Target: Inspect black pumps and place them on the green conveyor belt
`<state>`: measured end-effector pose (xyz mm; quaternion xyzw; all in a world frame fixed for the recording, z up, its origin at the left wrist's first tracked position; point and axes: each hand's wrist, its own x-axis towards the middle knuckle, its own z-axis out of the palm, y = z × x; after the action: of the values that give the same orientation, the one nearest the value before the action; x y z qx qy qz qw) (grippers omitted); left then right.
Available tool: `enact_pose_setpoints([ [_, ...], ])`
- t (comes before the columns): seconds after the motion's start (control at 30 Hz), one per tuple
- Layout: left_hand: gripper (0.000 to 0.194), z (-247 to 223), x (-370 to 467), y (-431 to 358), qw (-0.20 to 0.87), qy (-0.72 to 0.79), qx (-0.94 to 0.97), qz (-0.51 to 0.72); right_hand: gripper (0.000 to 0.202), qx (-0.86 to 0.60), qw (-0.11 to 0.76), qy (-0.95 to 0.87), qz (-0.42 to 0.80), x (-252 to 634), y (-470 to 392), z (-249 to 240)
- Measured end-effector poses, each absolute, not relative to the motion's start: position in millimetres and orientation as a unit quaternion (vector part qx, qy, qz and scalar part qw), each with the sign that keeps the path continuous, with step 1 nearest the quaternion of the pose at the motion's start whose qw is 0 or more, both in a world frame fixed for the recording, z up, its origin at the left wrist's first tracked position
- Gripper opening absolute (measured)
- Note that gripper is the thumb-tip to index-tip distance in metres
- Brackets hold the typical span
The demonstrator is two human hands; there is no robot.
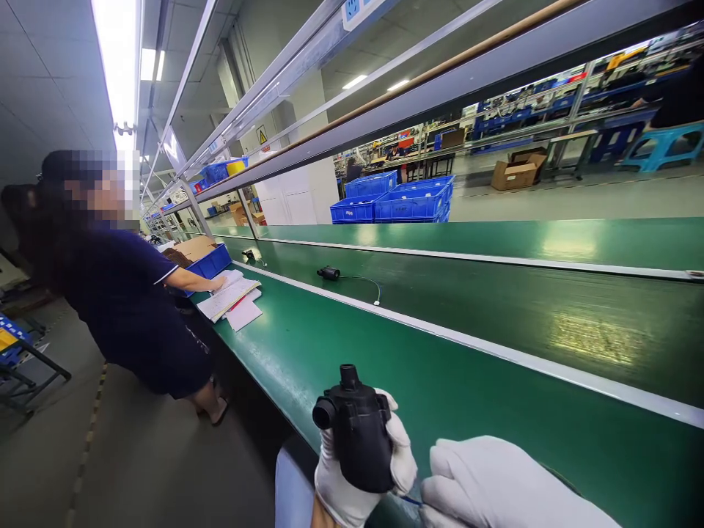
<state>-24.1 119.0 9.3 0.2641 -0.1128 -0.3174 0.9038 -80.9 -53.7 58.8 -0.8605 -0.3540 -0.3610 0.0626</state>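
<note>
My left hand (pixel 347 493), in a white glove, grips a small black water pump (pixel 363 436) over the front of the bench. One pipe stub points up from its top and another juts out to the left. My right hand (pixel 478 480), also gloved, is closed beside the pump's lower right. A thin cable (pixel 410 501) runs from under the pump into its curled fingers, whose tips are partly hidden. More of a dark wire (pixel 561 480) shows behind that hand.
A similar black pump (pixel 330 273) with a wire lies on the green conveyor (pixel 467 293), another (pixel 248 254) farther along. White rails edge the belt. At left, a person (pixel 126 293) touches papers (pixel 228 297) beside a blue bin (pixel 212 262). Blue crates (pixel 412 202) stand beyond.
</note>
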Motion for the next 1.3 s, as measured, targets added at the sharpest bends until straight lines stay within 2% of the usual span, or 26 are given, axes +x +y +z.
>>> enact_pose_setpoints([
  [0.27,0.073,28.8,-27.3,116.0,0.898,-0.171,0.212,-0.344,0.043,-0.864,0.121,-0.361,-0.329,-77.3,-59.5,47.9],
  [0.4,0.074,28.0,-27.7,114.7,0.896,-0.204,0.222,-0.326,0.039,-0.882,0.134,-0.360,-0.273,-76.7,-63.2,35.1],
  [0.5,0.075,25.7,-28.5,116.0,0.897,-0.172,0.245,-0.325,0.037,-0.897,0.133,-0.358,-0.222,-74.9,-66.2,28.5],
  [0.6,0.079,25.2,-26.9,116.6,0.893,-0.156,0.293,-0.305,0.035,-0.894,0.185,-0.364,-0.184,-72.0,-70.0,29.7],
  [0.67,0.081,24.7,-24.1,115.3,0.883,-0.165,0.356,-0.257,0.038,-0.893,0.252,-0.335,-0.165,-70.4,-73.2,33.2],
  [0.73,0.090,22.5,-21.9,112.7,0.859,-0.162,0.451,-0.179,0.041,-0.892,0.341,-0.269,-0.128,-69.4,-76.6,35.3],
  [0.8,0.110,17.6,-22.5,110.0,0.817,-0.145,0.548,-0.106,0.044,-0.876,0.431,-0.203,-0.081,-69.3,-79.2,33.8],
  [0.9,0.131,6.7,-29.4,108.1,0.760,-0.137,0.634,-0.035,0.047,-0.843,0.508,-0.176,-0.037,-70.0,-81.1,24.1],
  [1.07,0.138,-4.1,-40.2,109.6,0.688,-0.160,0.707,0.028,0.044,-0.818,0.535,-0.205,-0.046,-70.8,-82.1,5.0],
  [1.3,0.136,-2.3,-38.5,113.2,0.654,-0.162,0.737,0.041,0.069,-0.801,0.542,-0.225,-0.118,-62.6,-77.8,9.7],
])
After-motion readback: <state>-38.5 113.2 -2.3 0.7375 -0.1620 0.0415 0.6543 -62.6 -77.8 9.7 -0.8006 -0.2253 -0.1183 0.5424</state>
